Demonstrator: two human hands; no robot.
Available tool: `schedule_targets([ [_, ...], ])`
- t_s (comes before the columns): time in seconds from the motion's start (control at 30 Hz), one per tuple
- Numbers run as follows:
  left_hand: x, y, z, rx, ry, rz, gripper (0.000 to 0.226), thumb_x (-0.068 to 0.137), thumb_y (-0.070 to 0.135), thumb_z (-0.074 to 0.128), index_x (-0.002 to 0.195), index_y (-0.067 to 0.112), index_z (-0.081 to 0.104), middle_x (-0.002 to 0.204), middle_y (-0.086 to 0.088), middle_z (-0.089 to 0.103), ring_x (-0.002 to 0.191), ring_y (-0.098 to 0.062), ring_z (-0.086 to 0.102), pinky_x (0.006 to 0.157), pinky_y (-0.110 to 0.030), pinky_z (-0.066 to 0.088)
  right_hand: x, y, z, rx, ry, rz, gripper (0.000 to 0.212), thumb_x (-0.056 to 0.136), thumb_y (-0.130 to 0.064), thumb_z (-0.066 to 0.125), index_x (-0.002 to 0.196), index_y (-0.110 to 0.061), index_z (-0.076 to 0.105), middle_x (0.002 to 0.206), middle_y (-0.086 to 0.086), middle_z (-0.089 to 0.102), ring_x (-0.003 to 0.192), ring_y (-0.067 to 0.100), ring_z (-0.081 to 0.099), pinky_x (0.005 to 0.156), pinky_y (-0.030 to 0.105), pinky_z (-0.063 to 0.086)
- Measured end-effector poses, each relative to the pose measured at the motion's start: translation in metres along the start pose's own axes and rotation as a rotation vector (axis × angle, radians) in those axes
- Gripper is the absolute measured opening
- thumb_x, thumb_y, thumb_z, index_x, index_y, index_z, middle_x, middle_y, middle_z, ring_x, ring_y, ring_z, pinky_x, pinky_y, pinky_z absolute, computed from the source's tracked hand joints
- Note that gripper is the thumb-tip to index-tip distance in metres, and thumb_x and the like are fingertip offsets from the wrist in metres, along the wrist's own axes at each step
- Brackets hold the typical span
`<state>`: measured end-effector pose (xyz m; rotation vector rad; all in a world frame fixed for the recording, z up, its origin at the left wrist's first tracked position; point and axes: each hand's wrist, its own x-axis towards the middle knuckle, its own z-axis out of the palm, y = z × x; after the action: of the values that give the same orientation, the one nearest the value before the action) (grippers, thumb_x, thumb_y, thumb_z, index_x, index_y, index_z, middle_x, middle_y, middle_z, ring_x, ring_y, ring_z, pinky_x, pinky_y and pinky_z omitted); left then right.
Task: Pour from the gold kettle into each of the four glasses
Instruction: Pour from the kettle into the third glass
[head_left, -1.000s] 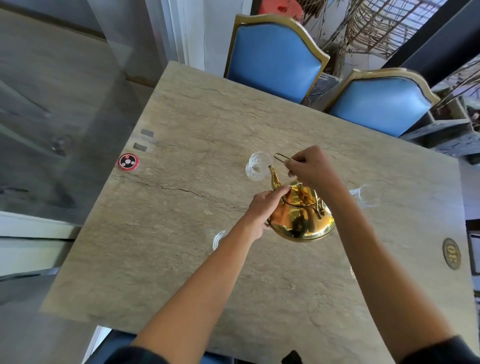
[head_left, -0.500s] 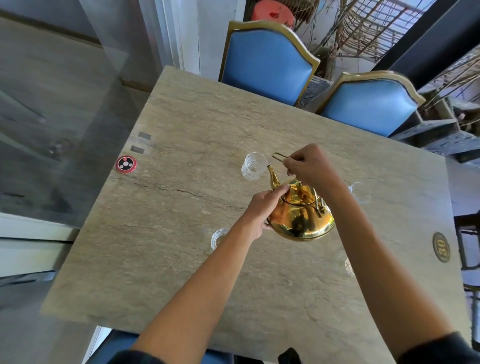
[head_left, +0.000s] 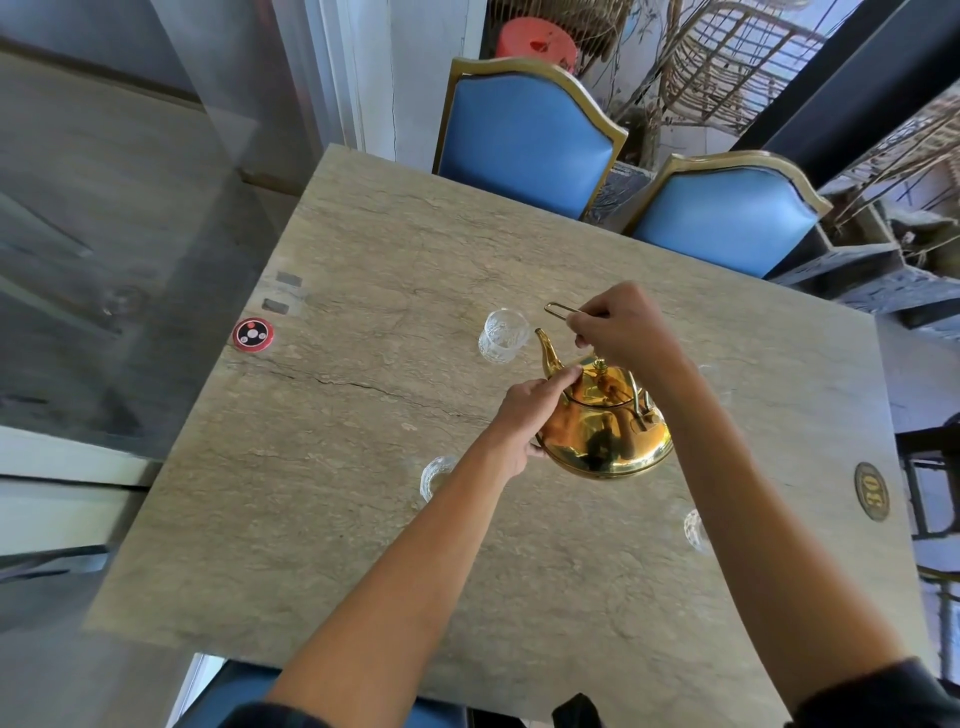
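Observation:
The gold kettle (head_left: 605, 434) hangs above the stone table (head_left: 363, 509), tilted with its spout toward a clear cut glass (head_left: 502, 335) at the far middle. My right hand (head_left: 621, 327) grips the kettle's thin wire handle from above. My left hand (head_left: 530, 415) rests on the kettle's left side, fingertips by the lid. A second glass (head_left: 435, 475) stands near my left forearm. A third glass (head_left: 695, 530) shows beside my right forearm. A faint fourth glass (head_left: 719, 387) sits behind my right wrist, mostly hidden.
Two blue chairs with gold frames (head_left: 524, 137) (head_left: 727, 218) stand at the table's far edge. A red round button (head_left: 252, 334) lies near the left edge and a brass number plate (head_left: 871, 491) near the right edge. A glass partition runs along the left.
The kettle has barely moved; its spout stays beside the far glass. The camera view shifted slightly, so the table and chairs slid left in the picture.

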<state>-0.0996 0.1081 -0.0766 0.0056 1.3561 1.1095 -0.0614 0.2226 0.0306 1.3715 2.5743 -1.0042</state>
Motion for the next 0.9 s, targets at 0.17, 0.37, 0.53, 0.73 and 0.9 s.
schedule_targets([
  [0.17, -0.0050, 0.0020, 0.0016, -0.007, -0.006, -0.001, 0.045, 0.090, 0.062, 0.072, 0.116, 0.026, 0.062, 0.098, 0.005, 0.067, 0.091, -0.016, 0.063, 0.089, -0.049, 0.047, -0.0030, -0.0036, -0.0034, -0.006, 0.000, -0.006, 0.026, 0.094, -0.014, 0.062, 0.077, -0.002, 0.077, 0.078, 0.020, 0.076, 0.061, 0.024, 0.055, 0.061, 0.036, 0.045],
  [0.37, -0.0080, 0.0036, 0.0011, -0.009, -0.003, -0.003, 0.044, 0.090, 0.062, 0.072, 0.114, 0.027, 0.062, 0.097, 0.005, 0.067, 0.093, -0.018, 0.063, 0.089, -0.049, 0.047, -0.0029, -0.0034, -0.0038, -0.021, 0.007, -0.015, 0.027, 0.094, -0.016, 0.062, 0.079, -0.001, 0.079, 0.077, 0.017, 0.077, 0.060, 0.024, 0.057, 0.061, 0.036, 0.047],
  [0.53, -0.0094, 0.0033, 0.0022, -0.001, 0.010, -0.006, 0.051, 0.088, 0.064, 0.072, 0.120, 0.025, 0.063, 0.100, 0.003, 0.068, 0.107, -0.025, 0.064, 0.088, -0.049, 0.048, -0.0042, -0.0038, -0.0049, -0.022, 0.007, -0.026, 0.026, 0.093, -0.015, 0.062, 0.078, -0.001, 0.078, 0.068, 0.008, 0.072, 0.061, 0.023, 0.057, 0.061, 0.035, 0.047],
  [0.73, -0.0062, 0.0022, 0.0020, -0.014, 0.000, 0.002, 0.040, 0.087, 0.065, 0.073, 0.103, 0.028, 0.067, 0.103, 0.002, 0.071, 0.097, -0.018, 0.067, 0.089, -0.049, 0.051, -0.0017, -0.0031, -0.0057, -0.025, -0.006, -0.008, 0.026, 0.092, -0.017, 0.063, 0.071, -0.009, 0.075, 0.077, 0.019, 0.076, 0.063, 0.025, 0.058, 0.061, 0.037, 0.048],
  [0.9, -0.0047, 0.0025, 0.0021, -0.014, -0.005, 0.009, 0.041, 0.089, 0.065, 0.072, 0.109, 0.029, 0.065, 0.102, 0.003, 0.069, 0.092, -0.015, 0.064, 0.087, -0.049, 0.050, -0.0018, -0.0035, -0.0065, -0.019, -0.007, -0.005, 0.024, 0.093, -0.016, 0.063, 0.077, -0.005, 0.077, 0.079, 0.019, 0.076, 0.063, 0.024, 0.059, 0.061, 0.037, 0.049],
])
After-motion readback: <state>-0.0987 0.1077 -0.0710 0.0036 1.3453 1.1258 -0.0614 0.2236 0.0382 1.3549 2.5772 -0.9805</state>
